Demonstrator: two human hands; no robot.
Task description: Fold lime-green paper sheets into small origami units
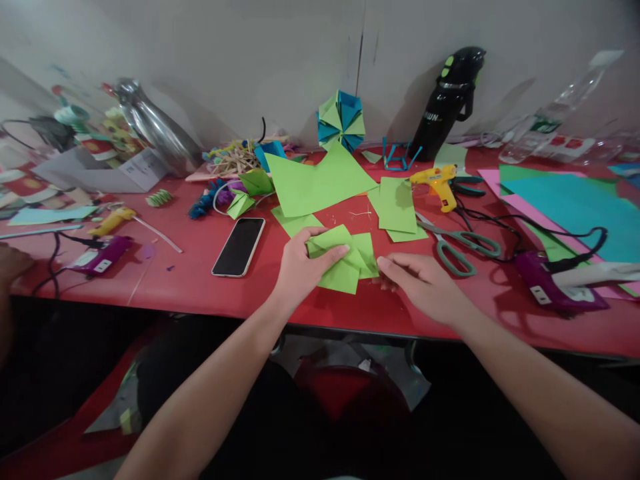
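Observation:
My left hand (pixel 306 263) is closed on pieces of light green paper (pixel 343 243), its thumb pressed on top and its fingers hidden beneath. The held pieces overlap at angles, and some look folded. At the right edge of a small green paper piece (pixel 367 250), the thumb and fingertips of my right hand (pixel 417 277) are pinched together at the corner. Behind my hands lies a large green sheet (pixel 320 183), with smaller green rectangles (pixel 397 203) to its right. Grey-handled scissors (pixel 463 247) rest beyond my right hand, and a phone (pixel 239 247) lies left of my left hand.
A yellow glue gun (pixel 437 183) and purple power strip (pixel 555 283) trail black cords on the right. Coloured sheets (pixel 580 207) lie beyond. A blue-green paper ball (pixel 341 122), black bottle (pixel 447 103) and steel jug (pixel 157 127) stand along the wall. Another person's hand (pixel 13 263) is far left.

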